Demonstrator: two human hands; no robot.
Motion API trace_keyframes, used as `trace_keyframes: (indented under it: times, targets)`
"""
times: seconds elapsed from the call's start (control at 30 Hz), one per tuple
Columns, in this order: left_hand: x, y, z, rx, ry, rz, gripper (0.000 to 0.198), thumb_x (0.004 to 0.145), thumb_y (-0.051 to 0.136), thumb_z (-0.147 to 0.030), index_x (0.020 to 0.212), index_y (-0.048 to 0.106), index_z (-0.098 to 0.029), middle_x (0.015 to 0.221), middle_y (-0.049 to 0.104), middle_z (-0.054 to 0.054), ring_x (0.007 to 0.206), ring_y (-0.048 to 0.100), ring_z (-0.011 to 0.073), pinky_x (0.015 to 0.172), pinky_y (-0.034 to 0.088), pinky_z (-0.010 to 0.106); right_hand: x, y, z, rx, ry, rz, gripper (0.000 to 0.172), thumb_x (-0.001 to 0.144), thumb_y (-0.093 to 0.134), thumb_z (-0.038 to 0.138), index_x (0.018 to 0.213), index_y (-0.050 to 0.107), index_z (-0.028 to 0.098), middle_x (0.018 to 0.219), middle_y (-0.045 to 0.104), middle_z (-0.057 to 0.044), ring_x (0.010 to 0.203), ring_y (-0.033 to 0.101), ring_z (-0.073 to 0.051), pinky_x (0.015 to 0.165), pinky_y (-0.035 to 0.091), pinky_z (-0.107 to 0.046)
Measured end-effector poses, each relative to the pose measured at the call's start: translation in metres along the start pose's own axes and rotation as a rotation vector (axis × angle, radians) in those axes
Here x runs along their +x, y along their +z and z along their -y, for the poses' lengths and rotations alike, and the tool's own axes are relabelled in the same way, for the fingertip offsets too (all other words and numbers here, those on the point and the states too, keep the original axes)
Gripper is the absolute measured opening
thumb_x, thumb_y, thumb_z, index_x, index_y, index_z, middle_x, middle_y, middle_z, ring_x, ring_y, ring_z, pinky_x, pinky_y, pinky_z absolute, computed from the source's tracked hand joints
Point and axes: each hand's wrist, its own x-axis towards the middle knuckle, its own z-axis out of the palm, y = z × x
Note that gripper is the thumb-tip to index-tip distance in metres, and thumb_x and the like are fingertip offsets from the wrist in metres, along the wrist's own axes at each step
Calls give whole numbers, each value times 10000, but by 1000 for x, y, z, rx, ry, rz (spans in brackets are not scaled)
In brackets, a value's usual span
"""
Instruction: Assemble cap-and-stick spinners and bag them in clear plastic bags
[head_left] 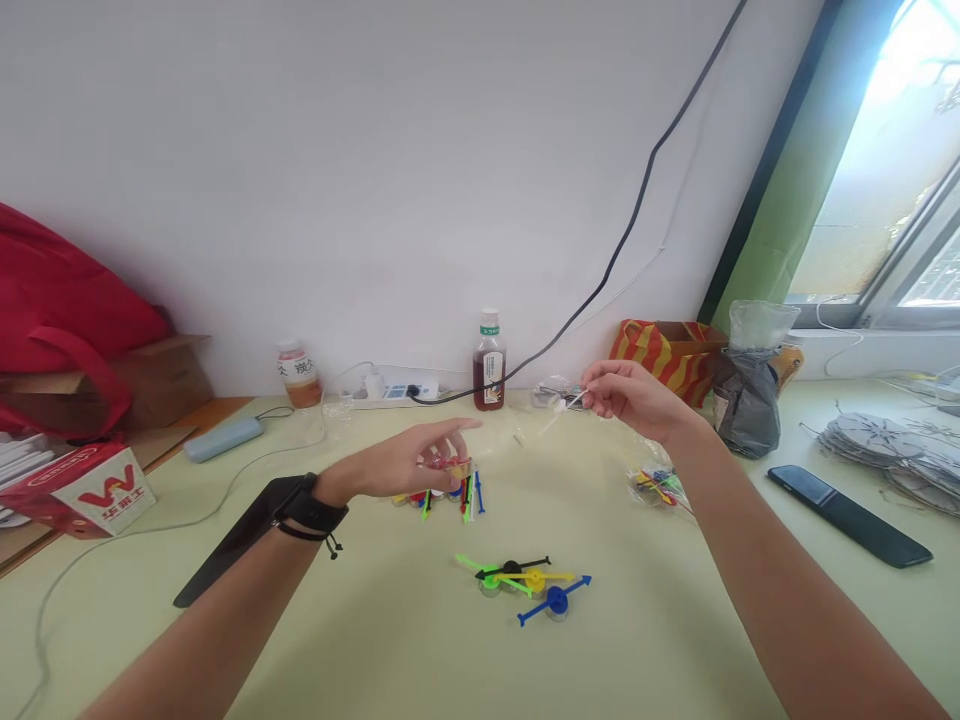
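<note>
My right hand is raised over the back of the table, thumb and fingers pinched on a white arrow spinner. Lower and to the left, my left hand curls its fingers around a red arrow spinner, partly hidden by them. Just beneath that hand lies a heap of coloured arrow spinners. Closer to me sits a loose group: a green spinner, a black one, a yellow one and a blue one.
A clear bag of coloured spinners lies below my right wrist. Along the wall stand a dark drink bottle, a power strip and a second bottle. A phone lies right; a dark flat object is under my left forearm.
</note>
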Motion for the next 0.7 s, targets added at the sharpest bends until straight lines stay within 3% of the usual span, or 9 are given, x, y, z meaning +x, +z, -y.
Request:
trace_keyframes:
  times: [0.1, 0.23, 0.4, 0.57, 0.7]
  targets:
    - [0, 2, -7, -48, -4, 8, 793, 887, 699, -501, 1586, 378, -305, 1233, 656, 81, 986, 637, 236, 802, 532, 323, 1, 10, 2, -7, -37, 20, 210, 723, 804, 303, 852, 712, 165, 729, 729, -22, 571, 633, -105, 558, 504, -223]
    - [0, 6, -17, -113, -32, 10, 809, 886, 704, -471, 1598, 351, -323, 1243, 639, 68, 977, 625, 231, 751, 542, 308, 3, 45, 0, -108, -64, 111, 186, 754, 765, 280, 888, 721, 158, 784, 756, -48, 631, 677, -129, 612, 551, -249]
    - [2, 12, -19, -168, -22, 29, 802, 881, 688, -417, 1602, 348, -325, 1075, 655, 42, 872, 605, 203, 697, 522, 291, 0, 78, -1, -336, -53, 246, 209, 847, 722, 354, 942, 735, 168, 786, 733, -28, 556, 634, -114, 524, 525, -240]
    - [6, 15, -10, -245, 18, 36, 748, 905, 638, -360, 1596, 351, -345, 1131, 627, 40, 988, 607, 219, 842, 517, 337, -8, 86, 11, -397, -63, 250, 411, 973, 553, 568, 1078, 699, 198, 1068, 746, -66, 520, 628, -83, 487, 518, -232]
    - [8, 15, -6, -305, 0, 38, 707, 901, 609, -337, 1575, 392, -334, 1254, 597, 65, 1085, 596, 245, 895, 512, 360, -14, 83, 19, -486, -86, 288, 358, 867, 726, 527, 1041, 703, 215, 1038, 722, -39, 556, 648, -94, 493, 494, -225]
